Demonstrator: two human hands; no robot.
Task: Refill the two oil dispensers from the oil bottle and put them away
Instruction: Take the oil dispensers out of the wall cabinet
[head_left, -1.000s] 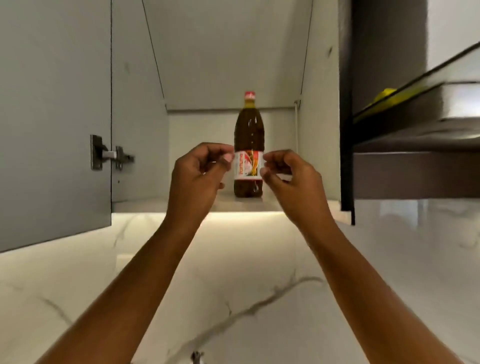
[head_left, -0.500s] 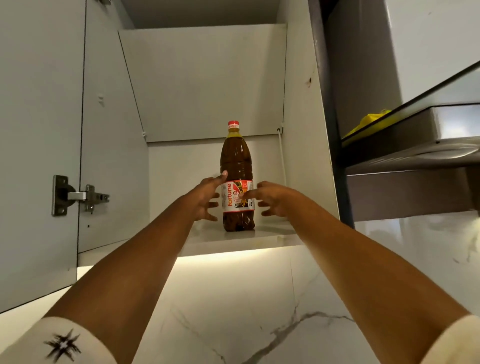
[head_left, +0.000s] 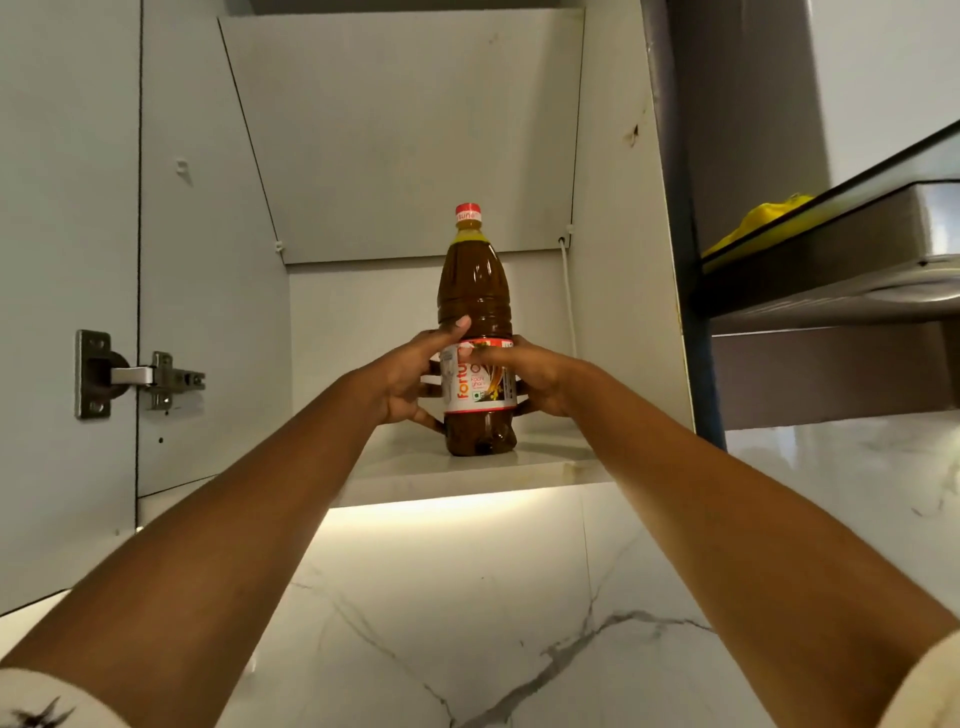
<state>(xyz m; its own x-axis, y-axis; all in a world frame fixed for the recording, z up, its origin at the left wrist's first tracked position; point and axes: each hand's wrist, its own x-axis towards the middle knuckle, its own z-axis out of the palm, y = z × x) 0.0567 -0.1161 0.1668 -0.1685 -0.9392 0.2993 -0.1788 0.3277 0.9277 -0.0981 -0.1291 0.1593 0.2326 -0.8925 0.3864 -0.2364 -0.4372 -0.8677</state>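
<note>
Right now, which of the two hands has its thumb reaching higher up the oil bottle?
The left hand: its thumb stretches above the label onto the dark body of the oil bottle, while the right hand stays level with the label.

Around the dark amber plastic oil bottle (head_left: 475, 332) you have open white shelf (head_left: 550, 457) at nine and three o'clock; the white cabinet side wall (head_left: 623, 260) bounds three, and twelve stays clear overhead.

The oil bottle (head_left: 477, 332) stands upright on the cabinet shelf (head_left: 467, 467), near its front edge. The left hand (head_left: 410, 376) presses its left side, the right hand (head_left: 535, 382) its right. A door hinge (head_left: 137, 375) sits far left; a range hood (head_left: 831, 291) lies right of the cabinet.
</note>
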